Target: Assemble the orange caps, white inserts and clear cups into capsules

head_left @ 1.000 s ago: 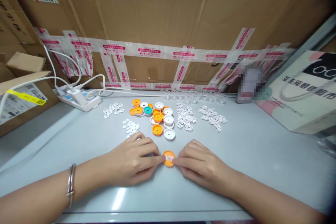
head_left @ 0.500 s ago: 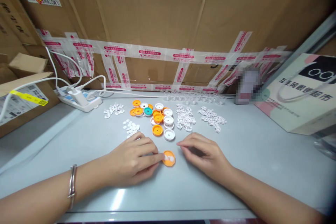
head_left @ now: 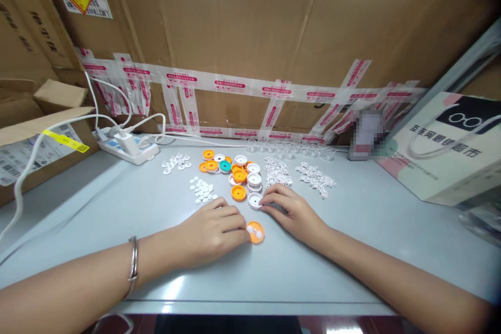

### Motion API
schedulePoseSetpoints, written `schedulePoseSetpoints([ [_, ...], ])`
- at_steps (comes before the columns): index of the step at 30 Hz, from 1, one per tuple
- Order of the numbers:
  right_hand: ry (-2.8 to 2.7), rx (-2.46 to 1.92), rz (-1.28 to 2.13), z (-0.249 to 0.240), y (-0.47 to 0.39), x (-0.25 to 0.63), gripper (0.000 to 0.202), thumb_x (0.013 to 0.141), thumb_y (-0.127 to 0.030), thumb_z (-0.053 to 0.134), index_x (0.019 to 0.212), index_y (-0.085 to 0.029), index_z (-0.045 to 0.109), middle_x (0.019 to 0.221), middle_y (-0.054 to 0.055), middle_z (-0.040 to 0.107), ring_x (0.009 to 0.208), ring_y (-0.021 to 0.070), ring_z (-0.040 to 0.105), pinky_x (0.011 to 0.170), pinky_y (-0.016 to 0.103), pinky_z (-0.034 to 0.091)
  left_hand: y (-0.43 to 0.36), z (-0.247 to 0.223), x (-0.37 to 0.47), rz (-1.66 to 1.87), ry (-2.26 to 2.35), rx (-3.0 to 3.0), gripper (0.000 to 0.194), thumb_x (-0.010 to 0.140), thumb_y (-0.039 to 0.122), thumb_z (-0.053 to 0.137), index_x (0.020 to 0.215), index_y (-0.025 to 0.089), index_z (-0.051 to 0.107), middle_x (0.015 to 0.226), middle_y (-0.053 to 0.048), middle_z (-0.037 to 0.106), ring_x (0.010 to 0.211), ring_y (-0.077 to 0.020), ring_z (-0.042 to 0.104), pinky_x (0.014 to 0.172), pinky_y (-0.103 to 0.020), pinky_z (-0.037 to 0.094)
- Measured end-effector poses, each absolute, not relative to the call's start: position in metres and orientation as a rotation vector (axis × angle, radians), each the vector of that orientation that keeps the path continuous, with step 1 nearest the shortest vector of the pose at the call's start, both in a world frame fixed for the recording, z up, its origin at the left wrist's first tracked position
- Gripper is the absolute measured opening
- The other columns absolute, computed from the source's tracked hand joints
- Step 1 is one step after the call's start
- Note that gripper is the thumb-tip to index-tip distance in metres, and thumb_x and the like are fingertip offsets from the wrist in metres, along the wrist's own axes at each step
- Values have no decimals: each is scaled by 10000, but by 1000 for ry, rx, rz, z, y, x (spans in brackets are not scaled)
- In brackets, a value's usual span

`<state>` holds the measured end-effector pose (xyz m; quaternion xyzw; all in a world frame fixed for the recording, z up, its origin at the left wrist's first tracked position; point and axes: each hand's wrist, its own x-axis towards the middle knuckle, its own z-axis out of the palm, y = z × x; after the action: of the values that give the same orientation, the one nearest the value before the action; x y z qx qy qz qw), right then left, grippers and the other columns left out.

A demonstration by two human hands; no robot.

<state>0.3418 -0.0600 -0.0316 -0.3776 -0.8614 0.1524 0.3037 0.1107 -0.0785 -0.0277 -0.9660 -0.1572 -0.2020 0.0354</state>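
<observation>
Orange, the shallow cap (head_left: pixel 255 231) lies on the grey table (head_left: pixel 313 276) with small white pieces inside. We touch its left edge with the curled fingers of our left hand (head_left: pixel 219 232); whether they grasp it, we cannot tell. Right of it and slightly beyond, our right hand (head_left: pixel 295 214) has thumb and forefinger at the rim of a white cap (head_left: pixel 254 201); we cannot tell if they pinch it. Beyond the orange cap, we see piled caps (head_left: pixel 239 175), then clear pieces (head_left: pixel 289 152).
</observation>
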Motion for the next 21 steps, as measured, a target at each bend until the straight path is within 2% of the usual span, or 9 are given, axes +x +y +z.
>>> schedulePoseSetpoints([
  [6, -2121, -1019, 612, -30, -60, 344, 98, 847, -230, 529, 824, -195, 617, 922, 59, 571, 888, 163, 560, 820, 334, 448, -77, -30, 113, -618, -491, -2911, 175, 912, 110, 409, 909, 152, 579, 824, -25, 632, 760, -136, 508, 683, -311, 309],
  [9, -1891, -1066, 929, -25, -60, 344, 159, 810, -342, 573, 769, -190, 586, 959, 60, 604, 943, 184, 570, 841, 359, 449, -76, -31, 115, -637, -532, -2871, 187, 908, 104, 408, 859, 153, 582, 775, -19, 621, 739, -135, 502, 668, -307, 304],
  [12, -1637, -1080, 1284, -21, -60, 343, 237, 756, -414, 625, 772, -184, 567, 921, 43, 631, 858, 162, 598, 802, 337, 476, -75, -32, 117, -675, -570, -2829, 180, 902, 107, 421, 833, 152, 582, 749, -16, 614, 741, -137, 508, 656, -300, 298],
  [16, -1317, -1051, 1586, -20, -60, 341, 267, 688, -376, 710, 806, -181, 571, 785, 0, 634, 749, 121, 618, 828, 313, 485, -72, -34, 119, -710, -656, -2775, 173, 893, 117, 437, 814, 157, 586, 723, -15, 597, 729, -136, 512, 649, -290, 298],
  [21, -1138, -1064, 1708, -21, -57, 342, 216, 675, -305, 734, 780, -168, 604, 796, 4, 651, 777, 115, 638, 870, 282, 483, -70, -32, 118, -805, -699, -2791, 157, 893, 153, 459, 884, 172, 615, 761, -21, 624, 748, -141, 536, 655, -280, 322],
])
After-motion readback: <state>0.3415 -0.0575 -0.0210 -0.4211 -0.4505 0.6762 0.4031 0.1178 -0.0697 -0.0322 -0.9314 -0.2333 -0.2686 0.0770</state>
